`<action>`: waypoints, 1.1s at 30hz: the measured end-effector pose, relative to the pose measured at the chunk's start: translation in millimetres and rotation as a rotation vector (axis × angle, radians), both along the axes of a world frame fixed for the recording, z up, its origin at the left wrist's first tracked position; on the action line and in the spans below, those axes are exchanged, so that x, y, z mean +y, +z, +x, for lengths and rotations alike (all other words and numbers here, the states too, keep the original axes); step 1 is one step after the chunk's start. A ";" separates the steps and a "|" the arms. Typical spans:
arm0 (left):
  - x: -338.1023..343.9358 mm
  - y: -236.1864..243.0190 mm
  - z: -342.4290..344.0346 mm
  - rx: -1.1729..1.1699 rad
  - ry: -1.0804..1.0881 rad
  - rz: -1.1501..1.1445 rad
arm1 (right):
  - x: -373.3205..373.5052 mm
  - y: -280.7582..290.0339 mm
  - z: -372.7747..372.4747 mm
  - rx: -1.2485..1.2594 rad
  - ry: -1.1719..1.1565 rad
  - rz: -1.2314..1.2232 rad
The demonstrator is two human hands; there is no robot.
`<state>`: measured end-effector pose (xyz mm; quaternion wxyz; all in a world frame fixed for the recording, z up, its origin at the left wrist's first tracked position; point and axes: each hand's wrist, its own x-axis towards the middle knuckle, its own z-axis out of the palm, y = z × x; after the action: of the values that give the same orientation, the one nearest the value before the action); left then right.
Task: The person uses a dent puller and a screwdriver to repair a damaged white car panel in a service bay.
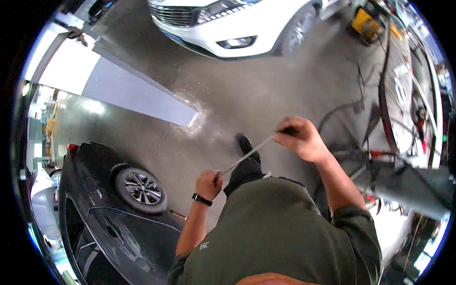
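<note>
A long, thin, light-grey rod or strip runs slantwise between my two hands, in front of my body. My left hand, with a dark watch on its wrist, is closed around the lower end. Higher up and to the right, my right hand pinches the other end; something dark shows at its fingers, too small to name. Whether the thing is stiff or a taut strip, I cannot tell. Beneath it, one dark shoe shows on the floor.
A black car with pale scuffs on its panel stands close on my left. Ahead is a white car. A grey-and-white pillar rises at the left. Hoses and cables lie at the right, near a yellow machine.
</note>
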<state>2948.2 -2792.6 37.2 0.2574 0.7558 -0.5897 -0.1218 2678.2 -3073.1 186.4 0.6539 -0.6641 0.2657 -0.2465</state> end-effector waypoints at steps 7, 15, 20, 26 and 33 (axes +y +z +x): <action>-230.3 48.3 180.0 -0.130 -0.232 0.085 | -149.1 25.9 77.0 0.367 -0.175 -0.206; -503.7 94.5 324.7 -0.289 -0.203 -0.219 | -336.6 -9.2 202.7 0.323 -0.501 -0.161; -619.2 140.0 433.9 -0.338 -0.098 -0.213 | -485.1 -1.2 317.4 -0.018 -0.562 -0.047; -718.7 183.4 566.9 -0.112 -0.182 -0.156 | -614.6 37.4 453.1 -0.086 -0.577 -0.130; -821.7 158.0 765.3 0.101 -0.391 -0.190 | -673.1 38.5 616.5 -0.068 -0.873 -0.166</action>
<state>3713.5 -3614.4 195.2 0.3282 0.5923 -0.7202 -0.1509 3294.7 -3746.3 224.9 0.4416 -0.5315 0.4787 -0.5417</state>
